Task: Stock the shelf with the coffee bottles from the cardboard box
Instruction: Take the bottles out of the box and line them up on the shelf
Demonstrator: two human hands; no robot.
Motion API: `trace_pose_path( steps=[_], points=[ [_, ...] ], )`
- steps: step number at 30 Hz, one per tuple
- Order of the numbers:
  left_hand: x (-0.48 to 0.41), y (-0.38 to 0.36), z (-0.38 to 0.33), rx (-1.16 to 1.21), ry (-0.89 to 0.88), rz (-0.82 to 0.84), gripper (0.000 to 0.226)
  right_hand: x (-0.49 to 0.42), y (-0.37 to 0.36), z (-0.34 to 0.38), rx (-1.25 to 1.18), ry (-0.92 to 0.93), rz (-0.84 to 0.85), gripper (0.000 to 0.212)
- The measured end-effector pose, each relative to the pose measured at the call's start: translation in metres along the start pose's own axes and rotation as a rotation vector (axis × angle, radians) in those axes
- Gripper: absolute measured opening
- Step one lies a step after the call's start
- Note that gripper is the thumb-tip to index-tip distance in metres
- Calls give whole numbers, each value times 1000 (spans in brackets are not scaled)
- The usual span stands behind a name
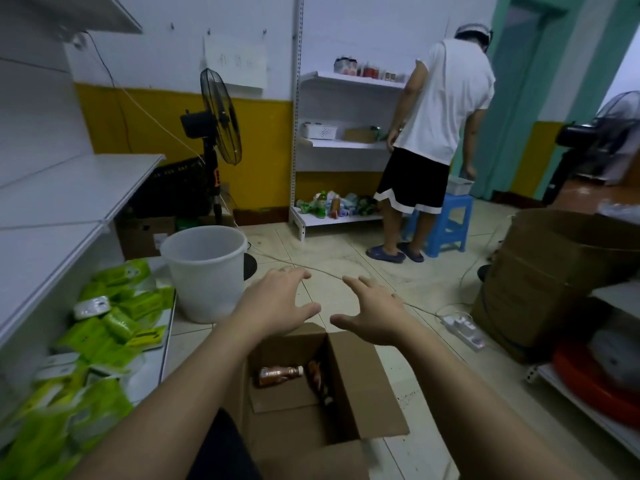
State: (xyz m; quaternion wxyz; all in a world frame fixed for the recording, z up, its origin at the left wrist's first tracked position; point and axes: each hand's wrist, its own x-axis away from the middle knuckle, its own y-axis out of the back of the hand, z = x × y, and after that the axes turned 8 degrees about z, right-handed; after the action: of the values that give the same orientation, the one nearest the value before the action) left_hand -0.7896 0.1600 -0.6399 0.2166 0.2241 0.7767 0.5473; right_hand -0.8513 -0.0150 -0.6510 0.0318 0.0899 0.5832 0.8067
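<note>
An open cardboard box (pixel 360 386) sits on the floor right below me. Inside it a brown coffee bottle (pixel 278 374) lies on its side, and a second brown bottle (pixel 320 381) leans against the box's right wall. My left hand (pixel 277 303) and my right hand (pixel 375 315) hover above the far edge of the box, palms down, fingers spread, holding nothing. The white shelf (pixel 65 192) runs along my left, its middle boards bare.
Green packets (pixel 114 320) cover the lowest left shelf. A white bucket (pixel 206 268) stands beside it, a black fan (pixel 218 119) behind. A person in a white shirt (pixel 440 133) works at a far shelf by a blue stool (pixel 446 223). Large boxes (pixel 554 271) and a power strip (pixel 465 329) lie right.
</note>
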Motion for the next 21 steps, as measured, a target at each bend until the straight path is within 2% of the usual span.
trace_pose_path(
  steps=[7,14,21],
  points=[
    [-1,-24,6,29,12,89,64,1,-33,-5,-60,-24,116,79],
    [-27,-66,38,109,150,141,59,-41,-68,-25,-115,-47,153,76],
    [-59,-128,97,103,314,280,62,-103,-138,-53,-144,-110,375,79]
  ],
)
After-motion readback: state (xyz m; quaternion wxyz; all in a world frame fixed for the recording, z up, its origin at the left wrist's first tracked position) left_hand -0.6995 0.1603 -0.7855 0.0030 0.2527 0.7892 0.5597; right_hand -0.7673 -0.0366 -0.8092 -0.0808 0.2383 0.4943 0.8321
